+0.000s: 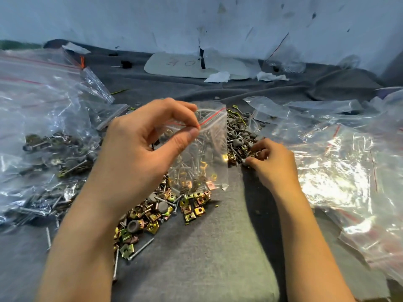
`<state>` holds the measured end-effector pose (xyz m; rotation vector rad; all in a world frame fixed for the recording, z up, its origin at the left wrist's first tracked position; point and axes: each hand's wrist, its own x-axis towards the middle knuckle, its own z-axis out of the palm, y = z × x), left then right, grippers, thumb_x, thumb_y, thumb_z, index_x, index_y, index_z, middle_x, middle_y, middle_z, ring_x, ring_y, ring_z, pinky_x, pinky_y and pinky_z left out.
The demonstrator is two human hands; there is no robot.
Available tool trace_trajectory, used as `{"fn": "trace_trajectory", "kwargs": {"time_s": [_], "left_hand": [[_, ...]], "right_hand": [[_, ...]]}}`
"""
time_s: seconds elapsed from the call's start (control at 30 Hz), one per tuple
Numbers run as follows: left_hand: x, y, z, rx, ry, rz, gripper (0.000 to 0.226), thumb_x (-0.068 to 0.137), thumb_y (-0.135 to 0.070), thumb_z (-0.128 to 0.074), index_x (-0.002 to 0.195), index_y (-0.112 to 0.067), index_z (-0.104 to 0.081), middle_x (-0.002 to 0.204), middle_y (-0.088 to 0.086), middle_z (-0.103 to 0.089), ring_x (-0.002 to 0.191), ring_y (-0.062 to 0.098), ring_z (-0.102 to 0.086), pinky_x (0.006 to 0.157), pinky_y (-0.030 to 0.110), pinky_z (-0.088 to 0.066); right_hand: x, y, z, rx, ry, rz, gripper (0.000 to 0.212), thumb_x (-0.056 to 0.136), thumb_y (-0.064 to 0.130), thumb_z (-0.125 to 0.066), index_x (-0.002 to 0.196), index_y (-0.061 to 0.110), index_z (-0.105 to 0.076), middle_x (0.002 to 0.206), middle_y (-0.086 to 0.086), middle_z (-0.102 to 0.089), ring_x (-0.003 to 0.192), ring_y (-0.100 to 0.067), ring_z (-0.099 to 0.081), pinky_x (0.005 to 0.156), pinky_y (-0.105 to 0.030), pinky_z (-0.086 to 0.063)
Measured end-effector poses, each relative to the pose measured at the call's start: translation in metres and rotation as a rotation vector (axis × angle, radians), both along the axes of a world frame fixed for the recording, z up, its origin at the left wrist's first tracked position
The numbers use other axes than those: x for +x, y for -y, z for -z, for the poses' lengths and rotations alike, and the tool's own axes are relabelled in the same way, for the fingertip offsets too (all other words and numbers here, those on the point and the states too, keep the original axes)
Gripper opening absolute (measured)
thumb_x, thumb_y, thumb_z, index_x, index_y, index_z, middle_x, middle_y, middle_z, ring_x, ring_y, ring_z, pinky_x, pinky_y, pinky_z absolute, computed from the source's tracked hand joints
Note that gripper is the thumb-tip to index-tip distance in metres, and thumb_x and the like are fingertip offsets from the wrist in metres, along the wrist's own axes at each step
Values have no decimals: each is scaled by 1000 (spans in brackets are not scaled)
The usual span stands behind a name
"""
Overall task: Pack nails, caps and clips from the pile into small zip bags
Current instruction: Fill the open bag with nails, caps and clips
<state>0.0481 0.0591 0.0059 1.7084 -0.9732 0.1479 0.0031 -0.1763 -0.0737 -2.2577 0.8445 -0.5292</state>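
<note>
Small zip bag (202, 153), clear with a red strip at its mouth, hangs upright above the pile (152, 214) of nails, grey caps and brass clips; it already holds nails and a few clips. The left hand (139, 147) pinches the bag's top edge between thumb and curled fingers. The right hand (272, 162) rests on the pile's right edge, fingers curled over loose pieces; whether it grips one cannot be told. Pile lies on grey cloth (207, 258). Filled bags (43, 138) at left, empty bags (338, 166) at right.
</note>
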Motion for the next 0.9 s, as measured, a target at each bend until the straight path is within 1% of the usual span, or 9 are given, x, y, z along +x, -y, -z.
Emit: {"fn": "trace_trajectory", "kwargs": {"time_s": [0.13,0.27,0.33,0.43,0.53,0.57,0.67,0.8,0.9], "left_hand": [[1,0,1,-16,-10,8,6,85,-21,-65,90,-23,-66,113,-8,-69,113,7,-63,97,31,-52],[2,0,1,-21,-10,17,5,85,-21,-66,90,-23,-66,113,-8,-69,113,8,-63,98,31,-51],[2,0,1,-27,-12,20,5,85,-20,-66,90,-22,-66,113,-8,-69,113,8,-63,98,31,-51],[1,-1,0,-33,-14,28,5,85,-19,-66,89,-21,-66,112,-8,-69,113,9,-63,98,31,-51],[1,-1,0,-25,-14,32,5,85,-20,-65,90,-22,-65,112,-8,-69,113,8,-63,97,30,-51],[1,-1,0,-20,-12,32,6,85,-20,-65,90,-22,-65,112,-8,-69,113,6,-63,97,28,-51],[1,0,0,-7,-12,35,7,84,-20,-66,90,-23,-66,112,-10,-69,111,4,-63,95,26,-51],[-2,3,0,-11,-2,68,8,84,-24,-69,90,-28,-65,115,-9,-68,115,8,-62,98,33,-50],[-7,8,0,1,26,146,8,84,-28,-63,91,-24,-65,117,-5,-67,118,13,-61,101,39,-48]], "right_hand": [[-2,2,-1,-18,25,-70,19,77,13,-76,87,25,-66,69,6,-49,62,-7,-46,53,-23,-32],[-3,0,-1,-70,-86,-135,23,75,10,-76,80,29,-63,76,5,-51,73,-17,-50,62,-26,-33],[-3,0,0,-84,-121,-104,22,76,10,-75,82,28,-65,71,10,-47,75,-18,-50,62,-27,-33],[-1,-1,3,-87,-129,-64,19,80,14,-73,81,30,-63,69,10,-46,77,-20,-51,62,-28,-34],[1,-3,2,-89,-101,-48,5,88,22,-67,89,26,-68,81,3,-56,84,-21,-55,69,-29,-39],[1,-3,1,-92,-76,-47,7,90,22,-64,93,22,-70,83,2,-58,84,-20,-55,70,-28,-38],[-2,-3,-9,14,119,-73,7,90,19,-64,90,17,-71,81,1,-65,72,-11,-54,63,-24,-38],[-25,-17,-51,336,580,-275,8,84,16,-70,81,23,-71,71,9,-67,59,-3,-51,57,-17,-41],[-45,-37,-84,308,792,-423,3,79,23,-73,82,23,-73,74,5,-69,59,-6,-52,57,-18,-43]]}}
